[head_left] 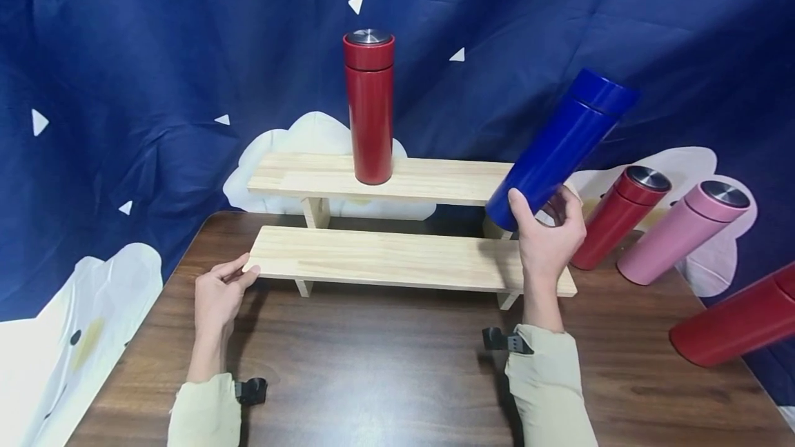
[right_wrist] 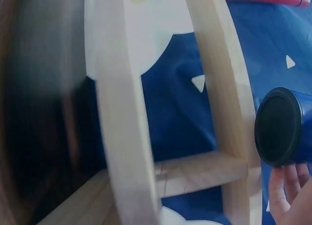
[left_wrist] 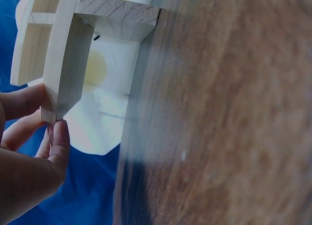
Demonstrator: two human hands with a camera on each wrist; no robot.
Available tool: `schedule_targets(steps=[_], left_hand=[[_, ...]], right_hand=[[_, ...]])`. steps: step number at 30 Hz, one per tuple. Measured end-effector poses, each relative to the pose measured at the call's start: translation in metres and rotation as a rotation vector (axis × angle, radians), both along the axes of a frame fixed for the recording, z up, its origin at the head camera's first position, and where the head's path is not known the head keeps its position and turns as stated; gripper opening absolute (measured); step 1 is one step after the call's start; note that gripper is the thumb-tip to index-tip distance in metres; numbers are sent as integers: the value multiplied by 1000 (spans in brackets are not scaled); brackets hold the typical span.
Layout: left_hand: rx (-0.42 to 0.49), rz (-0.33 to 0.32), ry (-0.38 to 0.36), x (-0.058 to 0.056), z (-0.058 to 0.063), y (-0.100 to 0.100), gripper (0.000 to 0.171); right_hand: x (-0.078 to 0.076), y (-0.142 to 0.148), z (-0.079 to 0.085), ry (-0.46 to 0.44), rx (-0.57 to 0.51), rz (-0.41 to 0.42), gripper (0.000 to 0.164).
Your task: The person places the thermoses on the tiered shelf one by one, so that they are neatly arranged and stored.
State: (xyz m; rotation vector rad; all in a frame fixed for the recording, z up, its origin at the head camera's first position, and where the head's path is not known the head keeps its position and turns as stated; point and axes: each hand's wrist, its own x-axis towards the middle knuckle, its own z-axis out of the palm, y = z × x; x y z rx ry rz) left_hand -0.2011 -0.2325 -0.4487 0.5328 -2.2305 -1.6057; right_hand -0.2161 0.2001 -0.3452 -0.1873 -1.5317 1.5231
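My right hand (head_left: 551, 240) grips a blue thermos bottle (head_left: 559, 147) near its base, and the bottle leans to the right over the right end of a two-tier wooden shelf (head_left: 385, 257). In the right wrist view the dark round bottom of the blue thermos bottle (right_wrist: 279, 126) shows beside the upper board. My left hand (head_left: 219, 290) pinches the left end of the lower board; the left wrist view shows its thumb and fingers (left_wrist: 59, 142) on either face of that board. A red thermos bottle (head_left: 371, 112) stands upright on the upper board, left of its middle.
On the right of the brown table (head_left: 373, 378) stand a second red thermos bottle (head_left: 621, 216) and a pink one (head_left: 683, 233). Another red thermos bottle (head_left: 739, 316) is cut off by the right edge. A blue curtain (head_left: 155, 74) with white shapes hangs behind.
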Motion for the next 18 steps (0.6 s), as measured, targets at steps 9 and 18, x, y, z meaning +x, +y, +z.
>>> schedule_targets(steps=[9, 18], left_hand=[[-15, 0, 13, -1, 2, -2, 37], [-4, -4, 12, -1, 2, 0, 37]], right_hand=[[-17, -16, 5, -31, 12, 87, 55], [-38, -28, -3, -56, 65, 185, 61]])
